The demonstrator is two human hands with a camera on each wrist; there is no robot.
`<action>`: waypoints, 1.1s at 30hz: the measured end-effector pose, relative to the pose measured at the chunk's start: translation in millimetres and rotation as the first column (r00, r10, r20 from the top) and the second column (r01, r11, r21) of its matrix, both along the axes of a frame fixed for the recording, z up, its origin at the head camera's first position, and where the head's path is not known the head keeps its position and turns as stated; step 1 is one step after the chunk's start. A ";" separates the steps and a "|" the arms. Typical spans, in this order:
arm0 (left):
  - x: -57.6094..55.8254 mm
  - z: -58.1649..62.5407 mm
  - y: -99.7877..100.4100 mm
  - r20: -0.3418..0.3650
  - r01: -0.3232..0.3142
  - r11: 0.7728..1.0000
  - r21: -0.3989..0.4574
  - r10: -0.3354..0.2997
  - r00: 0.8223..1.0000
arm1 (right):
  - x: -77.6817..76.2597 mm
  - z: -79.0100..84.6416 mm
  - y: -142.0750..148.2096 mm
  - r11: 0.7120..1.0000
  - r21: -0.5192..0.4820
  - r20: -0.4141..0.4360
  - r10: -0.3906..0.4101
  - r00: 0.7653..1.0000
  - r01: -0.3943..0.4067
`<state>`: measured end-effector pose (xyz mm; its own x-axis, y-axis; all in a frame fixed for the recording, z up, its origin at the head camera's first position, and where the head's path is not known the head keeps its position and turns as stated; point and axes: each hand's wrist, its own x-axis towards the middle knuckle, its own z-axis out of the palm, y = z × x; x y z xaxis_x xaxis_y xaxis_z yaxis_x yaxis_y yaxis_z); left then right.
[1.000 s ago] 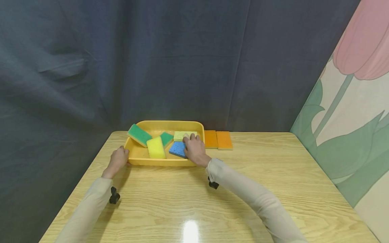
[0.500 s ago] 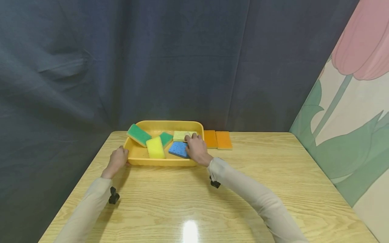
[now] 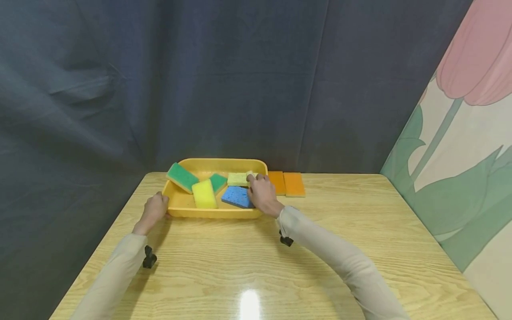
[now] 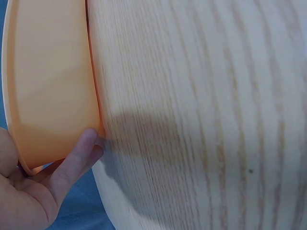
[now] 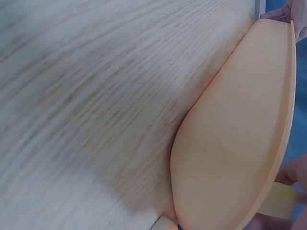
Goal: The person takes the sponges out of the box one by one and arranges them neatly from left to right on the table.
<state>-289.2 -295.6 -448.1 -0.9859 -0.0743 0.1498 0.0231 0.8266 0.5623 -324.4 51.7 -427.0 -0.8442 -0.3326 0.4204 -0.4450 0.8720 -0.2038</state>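
A yellow tray (image 3: 216,213) sits along the far edge of the desk (image 3: 224,258), toward its far left corner, with several sponges inside. At the tray's far left corner a long green sponge (image 3: 182,178), yellowish along its side, lies aslant across the rim. A bright yellow sponge (image 3: 204,194) with rounded corners stands tilted by the near side, partly covering a small green sponge (image 3: 218,182) behind it. Toward the right end, a blue sponge (image 3: 236,196) with a mottled top and darker side lies in front of a pale yellow sponge (image 3: 237,179) with a rough, pitted surface.

The left hand (image 3: 155,206) grips the tray's left end; its own wrist view shows the thumb side over the rim and the fingers extended against the outer wall. The right hand (image 3: 262,194) reaches over the tray's near right corner and covers part of the blue sponge. The right wrist view reveals a pale block (image 5: 279,201) pinched between its fingers, just past the rim; the head view mostly hides this, and whether it is the pitted sponge I cannot tell. That wrist view also catches the left hand at the tray's far end. Both wrist views render the tray peach-orange.

Just beside the tray's right end, on the desk's far edge, two orange sponges (image 3: 294,184) lie flat side by side. A dark curtain (image 3: 232,80) hangs beyond that edge.
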 end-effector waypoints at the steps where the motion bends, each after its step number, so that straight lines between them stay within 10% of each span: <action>1: 0.2 0.0 0.1 0.002 0.001 1.000 -0.001 -0.001 1.000 | -0.3 0.1 0.9 1.000 -0.012 0.002 0.001 1.000 -0.001; 33: 1.8 0.7 -0.3 0.000 0.009 1.000 0.014 -0.009 1.000 | -5.0 10.5 24.7 0.941 -0.338 0.197 0.062 0.978 0.009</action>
<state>-287.5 -295.8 -447.4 -0.9865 -0.0674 0.1492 0.0308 0.8185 0.5737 -329.3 76.4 -416.4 -0.9156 -0.2252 0.3332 -0.3859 0.7252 -0.5703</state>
